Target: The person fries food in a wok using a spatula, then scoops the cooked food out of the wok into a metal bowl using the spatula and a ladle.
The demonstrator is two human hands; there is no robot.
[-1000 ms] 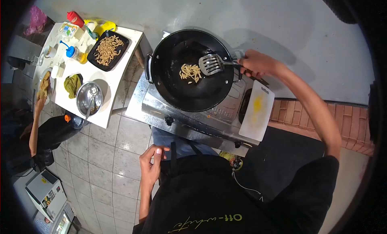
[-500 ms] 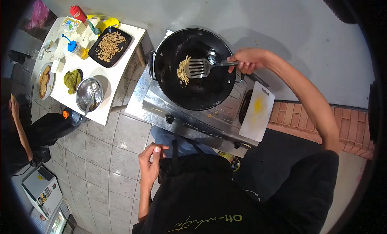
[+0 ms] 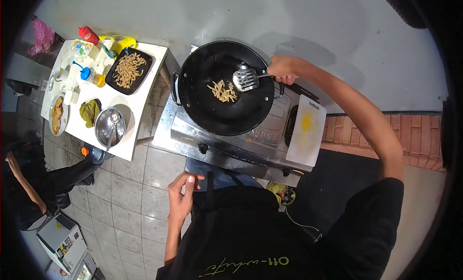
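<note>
My right hand [image 3: 284, 70] grips the handle of a slotted metal spatula [image 3: 246, 80]. Its blade is inside a black wok [image 3: 226, 118], tilted over the right side of the bowl. Pale, strip-like pieces of food [image 3: 223, 91] lie in a loose heap at the wok's middle, just left of the blade. The wok sits on a steel gas stove [image 3: 188, 128]. Near my waist, in front of the stove, my left hand [image 3: 182, 195] hangs with loosely bent fingers and a gap by the thumb; nothing shows in it.
A white cutting board [image 3: 306, 135] with a yellow stain lies on the stove's right end. The white table [image 3: 126, 142] at left bears a black tray [image 3: 126, 89] of similar strips, a metal bowl [image 3: 103, 140], bottles and a plate [image 3: 54, 128]. Another person [image 3: 29, 183] is at far left.
The spatula has drawn back from the food, which now lies spread on the wok's bottom. The blade has turned and stays at the right. My left hand is nearly unmoved; the view has shifted slightly.
</note>
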